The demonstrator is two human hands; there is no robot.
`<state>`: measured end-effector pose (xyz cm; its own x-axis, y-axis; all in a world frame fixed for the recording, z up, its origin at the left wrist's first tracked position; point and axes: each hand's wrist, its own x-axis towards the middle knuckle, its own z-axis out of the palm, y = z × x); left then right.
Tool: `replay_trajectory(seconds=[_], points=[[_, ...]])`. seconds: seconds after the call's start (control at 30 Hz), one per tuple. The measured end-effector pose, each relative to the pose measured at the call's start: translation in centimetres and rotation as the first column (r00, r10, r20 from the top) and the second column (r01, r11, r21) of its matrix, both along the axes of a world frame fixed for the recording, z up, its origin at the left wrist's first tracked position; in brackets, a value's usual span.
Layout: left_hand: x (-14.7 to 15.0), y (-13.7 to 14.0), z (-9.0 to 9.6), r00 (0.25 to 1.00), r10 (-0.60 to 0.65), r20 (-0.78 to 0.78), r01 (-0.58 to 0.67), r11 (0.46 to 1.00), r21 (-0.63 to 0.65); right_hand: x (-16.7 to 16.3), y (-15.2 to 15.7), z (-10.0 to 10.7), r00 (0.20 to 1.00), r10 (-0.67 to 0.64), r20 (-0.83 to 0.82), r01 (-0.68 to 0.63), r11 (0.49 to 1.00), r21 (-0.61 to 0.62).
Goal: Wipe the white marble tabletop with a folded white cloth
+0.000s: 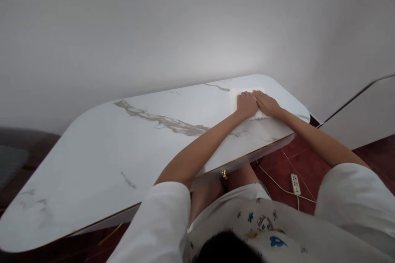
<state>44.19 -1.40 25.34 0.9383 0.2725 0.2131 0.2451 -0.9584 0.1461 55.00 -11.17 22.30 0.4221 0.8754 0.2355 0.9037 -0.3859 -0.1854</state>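
A white cloth (233,100) with a scalloped edge lies spread on the right part of a white marble-patterned tabletop (123,144). My left hand (247,104) presses down on the cloth, its fingers bent over and closed on it. Beside it, touching it, my right hand (268,104) lies flat on the cloth with fingers stretched out towards the left hand. The palms and the cloth beneath them are hidden.
A pale wall (185,28) runs along the table's far side. Below the front edge shows a small gold knob (224,174). On the red tiled floor (305,164) lies a white power strip (295,184) with its cord. A dark, blurred object (24,152) stands at the left.
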Motion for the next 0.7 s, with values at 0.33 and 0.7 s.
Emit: replay_trajectory(seconds=[0.33,0.7], points=[[-5.1,-9.7,0.2,0.995,-0.059,-0.078,0.058,0.998,-0.011,-5.6,-11.6,0.2,1.0,0.013,-0.001,-0.013,0.999,0.048],[4.1,-7.8,-0.3,0.987,-0.104,0.121,0.111,0.993,-0.048,4.3,-9.7,-0.1,0.995,-0.1,0.018,0.1,0.995,0.025]])
